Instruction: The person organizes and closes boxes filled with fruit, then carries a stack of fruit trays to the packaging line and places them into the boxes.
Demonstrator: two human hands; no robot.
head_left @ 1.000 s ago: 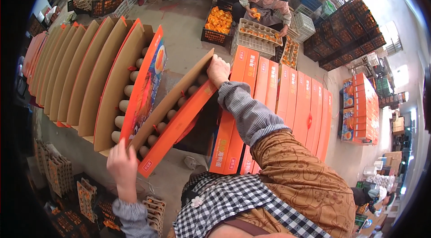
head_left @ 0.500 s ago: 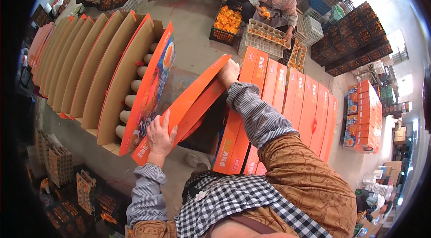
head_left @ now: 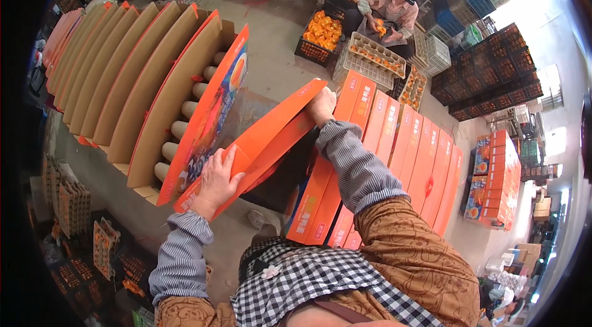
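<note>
An orange cardboard gift box (head_left: 271, 136) stands tilted between my hands, its top edge running from near left to far right. My left hand (head_left: 216, 180) grips the near end, with fingers over the orange face. At the far end, my right hand (head_left: 322, 107) is wrapped round the edge; some of its fingers are hidden. Just right of it stands a row of closed orange boxes (head_left: 382, 136). To the left are open boxes with brown cardboard walls (head_left: 163, 92), the nearest showing several pale rounded ends (head_left: 179, 129) inside.
Beyond the boxes a seated co-worker (head_left: 391, 9) handles an orange-wrapped item above an egg tray (head_left: 376, 55). A black crate of orange packets (head_left: 320, 34) stands nearby. Dark crates (head_left: 487, 71) are stacked at right, with more orange boxes (head_left: 493, 173) below. Egg trays (head_left: 71, 203) stand at lower left.
Both my hands keep hold of the box, which has barely shifted. The view has tilted slightly. The co-worker's one hand has left the egg tray and joined the other at the orange-wrapped item.
</note>
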